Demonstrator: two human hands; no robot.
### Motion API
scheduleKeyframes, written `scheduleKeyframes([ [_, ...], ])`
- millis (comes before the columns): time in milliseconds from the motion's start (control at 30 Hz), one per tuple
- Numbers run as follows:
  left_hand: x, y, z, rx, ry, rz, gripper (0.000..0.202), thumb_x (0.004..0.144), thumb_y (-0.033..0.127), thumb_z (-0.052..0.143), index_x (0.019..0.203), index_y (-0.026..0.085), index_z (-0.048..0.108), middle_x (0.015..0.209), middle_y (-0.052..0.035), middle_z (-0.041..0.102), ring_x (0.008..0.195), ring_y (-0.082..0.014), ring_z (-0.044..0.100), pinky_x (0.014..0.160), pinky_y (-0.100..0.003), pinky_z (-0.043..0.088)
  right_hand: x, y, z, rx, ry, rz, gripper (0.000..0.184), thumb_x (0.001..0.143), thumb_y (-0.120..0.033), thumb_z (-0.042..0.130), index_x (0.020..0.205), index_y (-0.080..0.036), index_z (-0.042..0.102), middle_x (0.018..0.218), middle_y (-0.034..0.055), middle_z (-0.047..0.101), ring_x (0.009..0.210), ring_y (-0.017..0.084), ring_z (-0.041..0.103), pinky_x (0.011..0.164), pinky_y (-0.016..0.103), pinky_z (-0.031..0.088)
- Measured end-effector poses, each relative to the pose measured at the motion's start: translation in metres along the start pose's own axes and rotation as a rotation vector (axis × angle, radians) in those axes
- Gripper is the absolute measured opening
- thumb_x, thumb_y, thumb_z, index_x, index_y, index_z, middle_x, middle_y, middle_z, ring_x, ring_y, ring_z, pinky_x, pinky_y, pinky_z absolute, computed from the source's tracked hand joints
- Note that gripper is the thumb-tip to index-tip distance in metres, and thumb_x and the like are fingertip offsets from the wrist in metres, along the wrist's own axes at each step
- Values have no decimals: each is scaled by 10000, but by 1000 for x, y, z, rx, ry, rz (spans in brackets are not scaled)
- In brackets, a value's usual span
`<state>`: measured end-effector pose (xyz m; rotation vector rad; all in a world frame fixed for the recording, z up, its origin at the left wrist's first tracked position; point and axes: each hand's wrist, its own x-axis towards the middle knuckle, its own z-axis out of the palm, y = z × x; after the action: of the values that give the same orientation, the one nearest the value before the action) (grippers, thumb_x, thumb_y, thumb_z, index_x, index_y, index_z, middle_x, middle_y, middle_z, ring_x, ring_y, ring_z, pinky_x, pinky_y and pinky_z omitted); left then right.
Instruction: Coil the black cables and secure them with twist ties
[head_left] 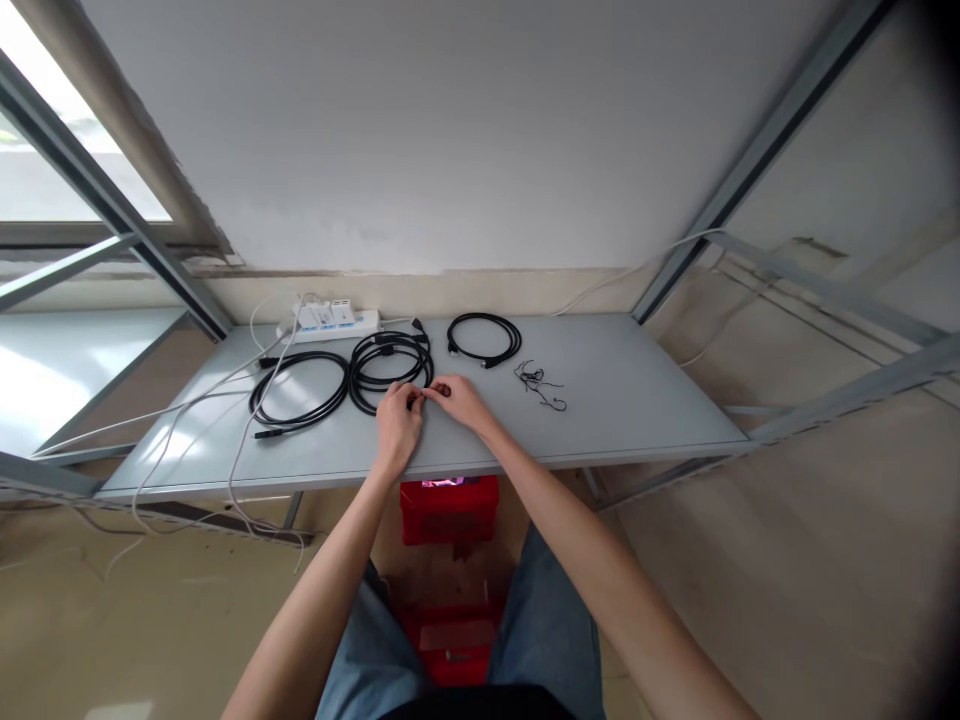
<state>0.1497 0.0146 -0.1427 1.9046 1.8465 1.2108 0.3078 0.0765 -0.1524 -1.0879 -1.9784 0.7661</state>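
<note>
My left hand is closed at the lower right edge of the middle coiled black cable. Fingertips pinched, my right hand meets it from the right. Whatever sits between the fingertips is too small to make out. Another coiled black cable lies to the left, touching or nearly touching the middle coil. Behind my right hand rests a smaller coiled black cable. A loose tangle of thin black ties or strings lies to the right of my hands.
A white power strip with plugged-in chargers stands at the back left of the grey table. White cords run across the left side and hang over the front edge. Metal posts frame the table. Below is a red box.
</note>
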Motion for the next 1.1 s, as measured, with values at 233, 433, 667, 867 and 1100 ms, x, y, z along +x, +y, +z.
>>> scheduleKeyframes([
  [233, 2, -1, 1, -75, -71, 61, 44, 916, 212, 640, 881, 218, 666, 1055, -64, 654, 934, -219, 647, 877, -355, 517, 2, 3, -1, 32, -12, 14, 298, 977, -348, 673, 746, -165, 719, 689, -12, 639, 667, 125, 494, 656, 254, 343],
  [433, 1, -1, -1, -133, -87, 57, 46, 903, 230, 673, 859, 220, 671, 1068, -54, 643, 961, -219, 659, 898, -367, 528, 3, 4, -2, 114, -17, 46, 239, 922, -300, 693, 737, -154, 736, 670, -8, 642, 666, 129, 519, 664, 254, 365],
  [667, 2, -6, 4, -169, -64, 90, 189, 843, 165, 682, 1004, 233, 611, 1053, -47, 652, 963, -219, 644, 918, -377, 525, 3, 6, 1, 130, 22, 60, 80, 875, -245, 726, 844, -174, 711, 742, -3, 678, 688, 143, 552, 669, 256, 406],
  [867, 2, -10, 6, -252, -69, 96, 259, 824, 100, 625, 1041, 235, 578, 1054, -42, 679, 961, -203, 658, 911, -360, 531, 2, 7, 2, -22, 65, -29, 91, 910, -199, 672, 848, -212, 607, 850, 12, 669, 816, 178, 570, 784, 287, 441],
  [1100, -1, -1, 4, -50, -62, 105, 259, 835, 74, 586, 1047, 223, 585, 1071, -78, 649, 995, -235, 642, 921, -371, 526, -7, -3, 1, -206, 99, -144, 91, 1000, -152, 508, 987, -216, 571, 991, 73, 657, 959, 233, 585, 872, 330, 462],
])
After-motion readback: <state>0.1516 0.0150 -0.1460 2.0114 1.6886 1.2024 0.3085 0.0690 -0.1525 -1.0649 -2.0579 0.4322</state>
